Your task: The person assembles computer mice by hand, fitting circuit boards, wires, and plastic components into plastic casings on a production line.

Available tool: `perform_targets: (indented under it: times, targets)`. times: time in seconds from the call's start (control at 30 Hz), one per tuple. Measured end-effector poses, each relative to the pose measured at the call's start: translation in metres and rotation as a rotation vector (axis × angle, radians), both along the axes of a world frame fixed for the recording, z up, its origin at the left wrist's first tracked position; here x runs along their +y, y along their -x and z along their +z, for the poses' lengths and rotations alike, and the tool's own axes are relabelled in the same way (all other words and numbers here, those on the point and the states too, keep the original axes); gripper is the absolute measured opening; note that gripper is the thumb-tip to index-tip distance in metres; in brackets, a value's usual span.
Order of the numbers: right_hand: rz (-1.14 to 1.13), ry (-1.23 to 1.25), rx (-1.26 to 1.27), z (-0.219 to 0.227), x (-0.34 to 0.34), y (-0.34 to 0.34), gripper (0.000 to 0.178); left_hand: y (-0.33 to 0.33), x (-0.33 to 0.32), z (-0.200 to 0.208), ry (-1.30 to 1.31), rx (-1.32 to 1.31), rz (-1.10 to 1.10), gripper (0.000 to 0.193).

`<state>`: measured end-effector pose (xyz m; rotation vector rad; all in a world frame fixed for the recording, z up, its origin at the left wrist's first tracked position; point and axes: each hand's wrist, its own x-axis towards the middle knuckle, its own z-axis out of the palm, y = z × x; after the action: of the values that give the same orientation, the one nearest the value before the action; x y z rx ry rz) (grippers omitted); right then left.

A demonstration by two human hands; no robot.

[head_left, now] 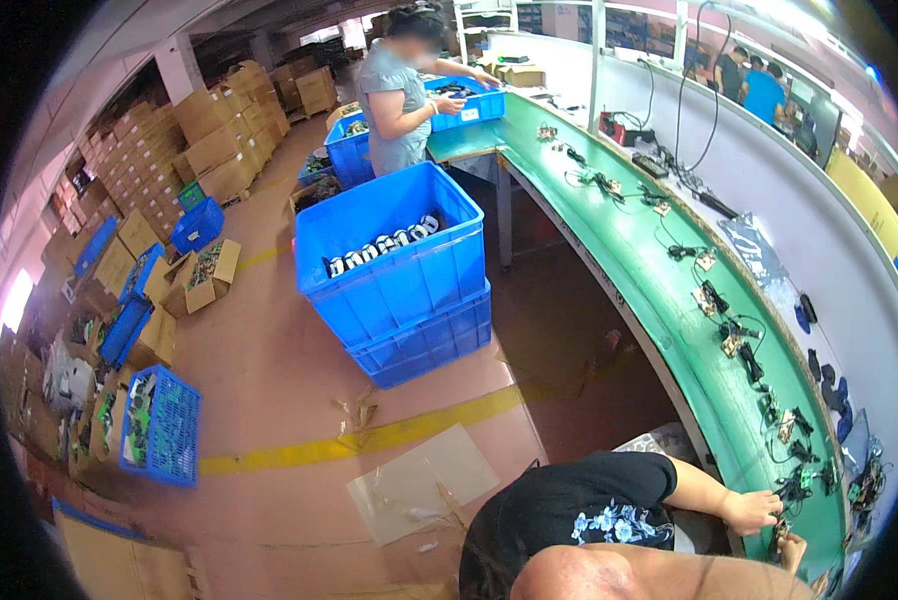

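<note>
At the lower right, both my hands are over the near end of a long green work surface. My left hand [752, 511] is closed, its fingertips at a bunch of black cables and small circuit boards [795, 487]. Just below it, my right hand [792, 551] pinches at a small dark part between the two hands. That part is too small and too covered to name. My bare right forearm [689, 574] crosses the lower edge, and part of my right hand is hidden.
Boards with black cables [734, 345] lie in a row along the green surface [659, 260]. Large stacked blue crates [399, 310] stand left of it. Beyond, a co-worker [397, 100] handles a blue bin [467, 110]. Cartons [219, 130] and a blue basket [184, 430] line the left.
</note>
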<state>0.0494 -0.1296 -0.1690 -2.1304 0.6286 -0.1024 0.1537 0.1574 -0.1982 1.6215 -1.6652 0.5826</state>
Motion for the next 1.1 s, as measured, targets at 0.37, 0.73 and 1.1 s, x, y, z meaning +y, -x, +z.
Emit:
perform_targets:
  times: [0.37, 0.73, 1.1]
  targets:
    - [-0.052, -0.098, 0.050, -0.015, -0.023, 0.023, 0.036, 0.019, 0.010, 0.005, 0.010, 0.058, 0.069, 0.031]
    - [-0.145, -0.279, 0.026, -0.024, -0.045, 0.055, 0.061, 0.032, 0.014, 0.007, -0.003, 0.088, -0.012, 0.027]
    - [-0.203, -0.253, -0.034, -0.029, -0.020, 0.086, 0.051, 0.034, 0.017, 0.005, -0.034, 0.188, -0.048, 0.029]
